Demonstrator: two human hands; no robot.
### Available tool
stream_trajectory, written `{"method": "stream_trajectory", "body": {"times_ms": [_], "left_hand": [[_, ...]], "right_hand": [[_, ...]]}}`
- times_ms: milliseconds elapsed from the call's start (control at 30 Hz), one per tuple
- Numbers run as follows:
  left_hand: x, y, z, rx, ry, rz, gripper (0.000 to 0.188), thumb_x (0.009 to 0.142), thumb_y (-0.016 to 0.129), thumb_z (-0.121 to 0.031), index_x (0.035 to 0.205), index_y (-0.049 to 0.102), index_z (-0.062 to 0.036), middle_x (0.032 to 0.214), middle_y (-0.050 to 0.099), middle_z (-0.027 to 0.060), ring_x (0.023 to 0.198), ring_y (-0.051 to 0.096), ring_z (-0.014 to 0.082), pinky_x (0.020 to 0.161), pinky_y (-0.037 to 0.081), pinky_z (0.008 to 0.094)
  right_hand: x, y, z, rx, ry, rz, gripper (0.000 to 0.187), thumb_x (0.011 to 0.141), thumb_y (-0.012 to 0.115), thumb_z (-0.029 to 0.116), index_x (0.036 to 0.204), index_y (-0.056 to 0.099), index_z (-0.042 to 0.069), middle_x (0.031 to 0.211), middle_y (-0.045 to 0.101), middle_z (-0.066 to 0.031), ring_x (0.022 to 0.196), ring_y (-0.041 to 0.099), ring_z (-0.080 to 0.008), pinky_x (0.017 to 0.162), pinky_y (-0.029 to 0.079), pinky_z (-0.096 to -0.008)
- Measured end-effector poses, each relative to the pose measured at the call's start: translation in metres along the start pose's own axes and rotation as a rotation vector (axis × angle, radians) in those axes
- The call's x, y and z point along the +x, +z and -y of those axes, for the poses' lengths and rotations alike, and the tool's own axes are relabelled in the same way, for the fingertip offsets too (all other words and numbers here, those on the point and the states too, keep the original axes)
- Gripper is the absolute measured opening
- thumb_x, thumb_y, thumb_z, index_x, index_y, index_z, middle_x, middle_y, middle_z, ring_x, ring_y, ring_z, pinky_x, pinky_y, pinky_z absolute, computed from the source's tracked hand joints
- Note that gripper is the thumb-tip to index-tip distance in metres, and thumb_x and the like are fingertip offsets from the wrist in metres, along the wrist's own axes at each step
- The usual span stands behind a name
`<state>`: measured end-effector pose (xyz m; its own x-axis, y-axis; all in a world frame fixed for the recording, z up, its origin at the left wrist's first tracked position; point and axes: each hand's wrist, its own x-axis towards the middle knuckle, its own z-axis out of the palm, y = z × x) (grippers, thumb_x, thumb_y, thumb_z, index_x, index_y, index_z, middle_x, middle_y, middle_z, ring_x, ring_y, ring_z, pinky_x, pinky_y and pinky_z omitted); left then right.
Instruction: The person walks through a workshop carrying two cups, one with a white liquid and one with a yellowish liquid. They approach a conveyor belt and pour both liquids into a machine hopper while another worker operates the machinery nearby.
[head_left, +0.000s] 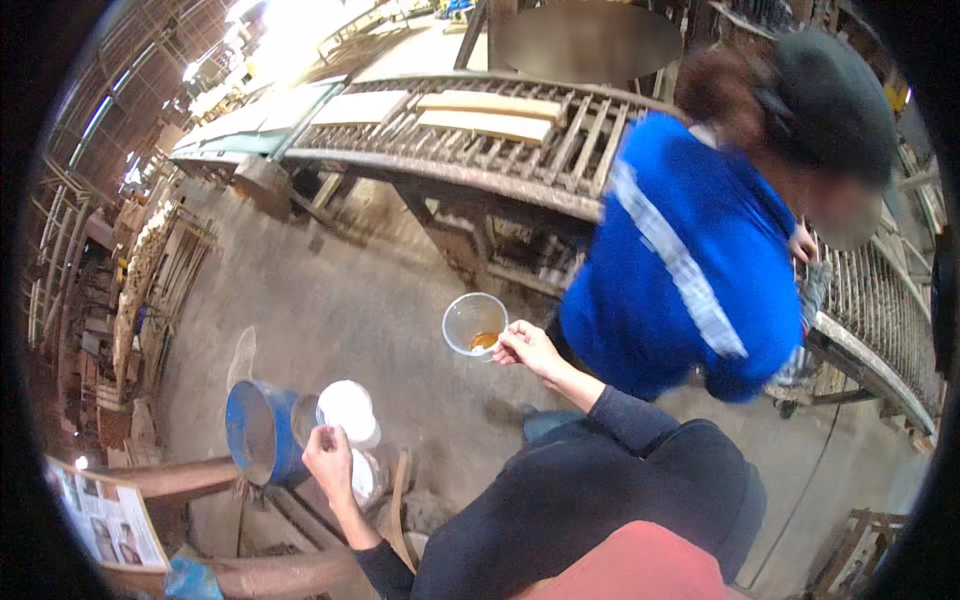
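In my right hand [527, 352] is a clear plastic cup [463, 318], gripped at its rim and tilted so that its mouth shows. A little amber liquid [484, 341] lies at its bottom. My left hand [328, 462] is off to the left with thumb and fingers pinched together. Something thin and translucent seems to be at its fingertips, but I cannot make it out. Just beyond that hand stands a white bucket [350, 408], with another white container [364, 478] beside the wrist. An open blue drum [237, 432] stands left of them.
A person in a blue shirt [690, 250] and dark cap stands close on my right, by a slatted conveyor [580, 140]. Pale boards [485, 122] lie on the conveyor. Stacked timber [140, 290] lines the far left. A printed sheet [110, 520] is at the lower left.
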<state>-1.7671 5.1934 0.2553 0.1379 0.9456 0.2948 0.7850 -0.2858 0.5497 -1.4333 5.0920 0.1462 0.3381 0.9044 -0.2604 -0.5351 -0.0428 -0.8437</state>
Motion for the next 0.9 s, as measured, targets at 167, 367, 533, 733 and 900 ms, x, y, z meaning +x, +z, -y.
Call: {"method": "stream_trajectory", "body": {"times_ms": [167,367,533,733,900], "left_hand": [[0.099,0.027,0.049,0.035,0.070,-0.040,0.010,0.069,0.056,-0.005,0.072,0.054,0.0046,0.059,0.057,0.0131,0.052,0.054,0.0170,0.051,0.043,0.0290],[0.234,0.066,0.100,-0.025,0.109,0.104,0.008,0.065,0.054,-0.004,0.072,0.055,0.0008,0.057,0.054,0.0100,0.054,0.053,0.0201,0.055,0.043,0.0320],[0.355,0.107,0.126,-0.054,0.190,0.167,0.038,0.058,0.053,-0.002,0.096,0.053,0.0000,0.055,0.052,0.0085,0.053,0.052,0.0203,0.057,0.043,0.0337],[0.468,0.130,0.087,0.002,0.367,0.423,0.017,0.062,0.066,-0.018,0.070,0.061,-0.0038,0.066,0.060,0.0135,0.062,0.058,0.0261,0.062,0.046,0.0345],[0.527,0.193,0.079,0.022,0.489,0.412,0.012,0.056,0.058,-0.007,0.061,0.055,0.0042,0.057,0.055,0.0137,0.056,0.057,0.0235,0.058,0.044,0.0335]], "right_hand": [[0.078,0.028,0.021,-0.060,-0.098,-0.083,0.014,0.087,0.046,0.017,0.090,0.045,0.003,0.080,0.059,-0.0088,0.071,0.060,-0.0151,0.065,0.050,-0.0264],[0.127,0.049,0.030,-0.008,-0.146,-0.367,0.017,0.087,0.047,0.018,0.090,0.046,0.001,0.081,0.060,-0.0093,0.072,0.059,-0.0152,0.065,0.049,-0.0267],[0.157,0.057,0.011,0.151,-0.318,-0.691,0.014,0.086,0.048,0.014,0.091,0.046,0.001,0.082,0.060,-0.0119,0.071,0.059,-0.0170,0.062,0.050,-0.0265],[0.150,0.077,0.016,0.276,-0.536,-1.020,0.010,0.086,0.047,0.012,0.087,0.045,0.003,0.080,0.060,-0.0119,0.069,0.060,-0.0171,0.060,0.050,-0.0250],[0.130,0.093,0.004,0.363,-0.599,-1.212,0.011,0.086,0.048,0.013,0.086,0.045,0.003,0.078,0.059,-0.0108,0.067,0.060,-0.0160,0.060,0.050,-0.0246]]}}
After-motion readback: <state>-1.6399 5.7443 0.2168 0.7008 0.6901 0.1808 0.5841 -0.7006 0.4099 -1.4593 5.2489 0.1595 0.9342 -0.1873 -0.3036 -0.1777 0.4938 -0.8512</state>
